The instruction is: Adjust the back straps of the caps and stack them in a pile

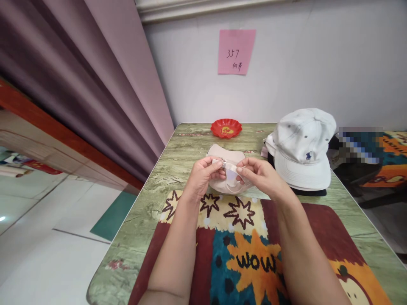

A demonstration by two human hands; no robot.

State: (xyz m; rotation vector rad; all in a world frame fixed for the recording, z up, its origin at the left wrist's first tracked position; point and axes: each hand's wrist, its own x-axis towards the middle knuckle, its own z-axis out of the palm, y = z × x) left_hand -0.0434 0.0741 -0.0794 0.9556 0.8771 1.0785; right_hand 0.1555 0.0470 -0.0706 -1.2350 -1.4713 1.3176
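A pale pink cap (226, 151) rests on the table, its brim toward the wall and its back strap (229, 166) toward me. My left hand (208, 174) pinches the left part of the strap between thumb and fingers. On the other side, my right hand (256, 176) is closed on the strap's right part. Between the hands, the opening under the strap shows the inside of the cap. How the strap is fastened is too small to make out.
To the right stands a stack of caps topped by a white cap (303, 144). A red scalloped dish (226, 128) sits near the wall. A colourful mat (203, 250) covers the near part of the green wood-patterned table (127, 237). A curtain (104, 63) hangs at left.
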